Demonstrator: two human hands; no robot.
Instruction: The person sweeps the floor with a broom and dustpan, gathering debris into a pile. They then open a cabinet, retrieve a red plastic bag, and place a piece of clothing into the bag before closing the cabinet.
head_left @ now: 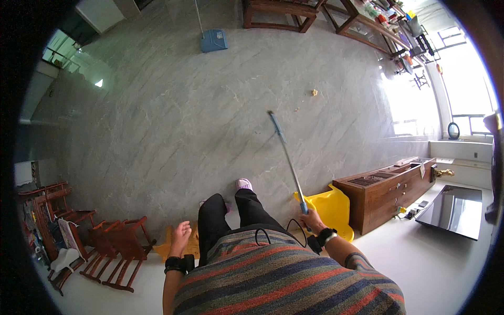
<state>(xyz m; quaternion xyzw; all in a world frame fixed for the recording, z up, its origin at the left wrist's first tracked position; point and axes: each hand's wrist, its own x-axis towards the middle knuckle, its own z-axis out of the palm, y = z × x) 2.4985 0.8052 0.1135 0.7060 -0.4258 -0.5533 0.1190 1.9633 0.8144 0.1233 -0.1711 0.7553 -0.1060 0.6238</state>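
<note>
My right hand (313, 220) grips the blue handle end of a broom (291, 163), whose grey pole slants forward to a narrow blue head on the floor. Beyond that head, small debris and a yellowish crumpled scrap (314, 92) lie on the grey marbled floor (177, 118). At my left side my left hand (181, 236) hangs with its fingers partly bent and holds nothing. A blue long-handled dustpan (214, 40) stands farther off at the top, away from both hands.
A yellow plastic chair (332, 208) is beside my right hand, next to a wooden cabinet (366, 197). Reddish wooden chairs (126, 240) stand at the left, another yellow object (163, 250) near my left hand. Wooden furniture (279, 12) stands at the top.
</note>
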